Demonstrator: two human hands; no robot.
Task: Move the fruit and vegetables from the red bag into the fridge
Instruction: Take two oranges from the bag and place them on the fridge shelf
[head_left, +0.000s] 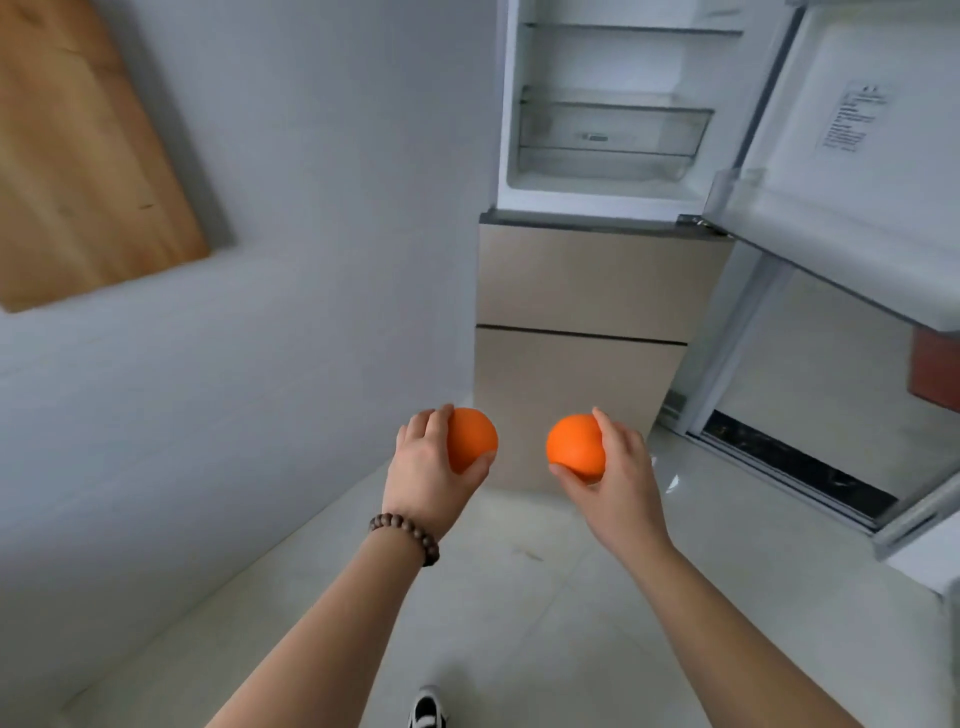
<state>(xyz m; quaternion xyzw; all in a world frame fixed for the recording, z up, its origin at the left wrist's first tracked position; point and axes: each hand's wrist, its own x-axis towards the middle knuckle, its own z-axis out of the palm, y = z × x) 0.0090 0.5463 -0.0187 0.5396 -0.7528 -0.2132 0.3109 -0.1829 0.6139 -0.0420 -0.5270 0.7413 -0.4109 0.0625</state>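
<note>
My left hand (426, 467) grips one orange (474, 439), and my right hand (621, 475) grips a second orange (574, 444). Both are held out in front of me at about the same height, a short gap between them. Ahead and above stands the fridge (582, 291) with its top compartment open, showing a glass shelf (631, 28) and a clear drawer (613, 130). The fridge door (852, 171) is swung open to the right. The red bag is not in view.
A white wall (311, 208) runs along the left, with a wooden panel (78, 156) on it. Pale floor tiles (519, 597) lie below. A sliding door track (795, 462) is at the right. My shoe (427, 709) shows at the bottom edge.
</note>
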